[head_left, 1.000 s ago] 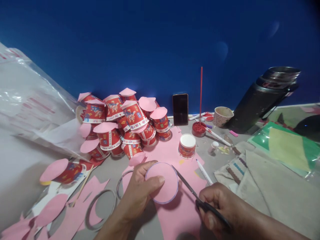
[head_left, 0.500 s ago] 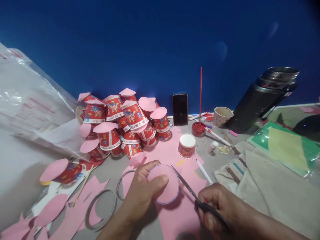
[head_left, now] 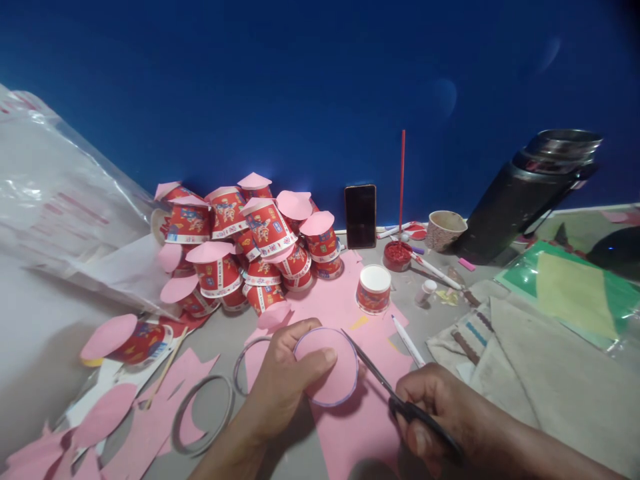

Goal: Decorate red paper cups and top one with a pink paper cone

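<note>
Pinched between thumb and fingers of my left hand (head_left: 293,377) is a round pink paper disc (head_left: 336,380) with a blue-purple drawn outline along its edge. My right hand (head_left: 435,407) grips black-handled scissors (head_left: 383,381). Their blades look closed, and the tip lies near the disc's upper right edge; whether it touches cannot be told. Beneath both hands spreads a sheet of pink paper (head_left: 345,433). A white marker (head_left: 407,341) lies just beyond my right hand. Past the disc, a red cup with a white top (head_left: 374,290) stands on the pink paper.
Red paper cups (head_left: 267,230) with pink cone tops are piled at the back. Grey rings (head_left: 203,415) and pink scraps (head_left: 150,413) lie to the left. A phone (head_left: 361,217) leans against the blue wall. On the right are a black flask (head_left: 510,207) and a cloth (head_left: 545,367).
Both hands, the disc and the scissors stay almost where they were. The view has shifted very slightly.
</note>
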The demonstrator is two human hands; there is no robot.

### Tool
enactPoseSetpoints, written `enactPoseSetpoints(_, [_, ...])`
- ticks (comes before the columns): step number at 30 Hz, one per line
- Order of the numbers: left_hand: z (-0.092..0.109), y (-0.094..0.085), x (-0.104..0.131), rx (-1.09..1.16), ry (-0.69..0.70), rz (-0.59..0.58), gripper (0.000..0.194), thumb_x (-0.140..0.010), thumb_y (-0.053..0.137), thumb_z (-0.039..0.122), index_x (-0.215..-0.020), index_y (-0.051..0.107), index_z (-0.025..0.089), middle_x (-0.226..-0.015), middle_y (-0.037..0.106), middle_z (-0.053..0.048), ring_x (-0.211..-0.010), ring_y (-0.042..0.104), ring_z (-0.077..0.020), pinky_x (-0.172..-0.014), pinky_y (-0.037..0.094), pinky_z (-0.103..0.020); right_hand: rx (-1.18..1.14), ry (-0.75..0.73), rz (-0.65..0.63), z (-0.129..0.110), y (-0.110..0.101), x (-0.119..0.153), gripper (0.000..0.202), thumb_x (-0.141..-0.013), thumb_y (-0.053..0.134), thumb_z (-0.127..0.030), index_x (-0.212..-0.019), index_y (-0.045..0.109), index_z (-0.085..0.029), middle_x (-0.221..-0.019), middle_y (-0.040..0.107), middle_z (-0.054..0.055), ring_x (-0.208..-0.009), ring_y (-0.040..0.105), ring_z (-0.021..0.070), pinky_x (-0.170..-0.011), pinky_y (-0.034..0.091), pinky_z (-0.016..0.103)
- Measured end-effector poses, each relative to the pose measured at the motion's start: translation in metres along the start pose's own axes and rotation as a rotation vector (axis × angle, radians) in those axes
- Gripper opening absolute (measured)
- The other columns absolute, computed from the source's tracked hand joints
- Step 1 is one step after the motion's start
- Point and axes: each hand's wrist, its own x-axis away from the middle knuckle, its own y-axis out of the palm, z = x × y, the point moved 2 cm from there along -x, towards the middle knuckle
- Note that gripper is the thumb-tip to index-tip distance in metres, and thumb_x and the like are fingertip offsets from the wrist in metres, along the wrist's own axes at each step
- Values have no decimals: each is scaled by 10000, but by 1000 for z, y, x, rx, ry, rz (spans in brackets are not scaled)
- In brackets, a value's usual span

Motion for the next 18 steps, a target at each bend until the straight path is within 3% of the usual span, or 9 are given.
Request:
enactPoseSetpoints(7, [3,2,2,25,-21,102,541,-524,1005,312,-943,690,179,-698,736,11,-575,654,-149,-588,568,-281,-28,11,-2,-4,4,-1,477,-570,878,-540,-562,564,-181,-458,531,-47,-411,462,65,-417,294,180])
enactPoseSetpoints(12, [4,2,2,12,1,55,460,-562,988,339,-850,674,166,-659,696,12,-562,643,-151,-550,546,-271,-25,14,1,-3,4,-1,334,-621,820,-405,-569,574,-186,-464,537,-53,-422,469,67,-431,316,177])
enactPoseSetpoints(18, [4,-1,4,15,-59,154,709,-478,1010,314,-1066,631,194,-743,773,-10,-621,718,-206,-609,601,-328,-30,48,-12,-3,5,-1,373,-595,840,-434,-567,561,-188,-468,552,-48,-419,482,65,-425,322,171])
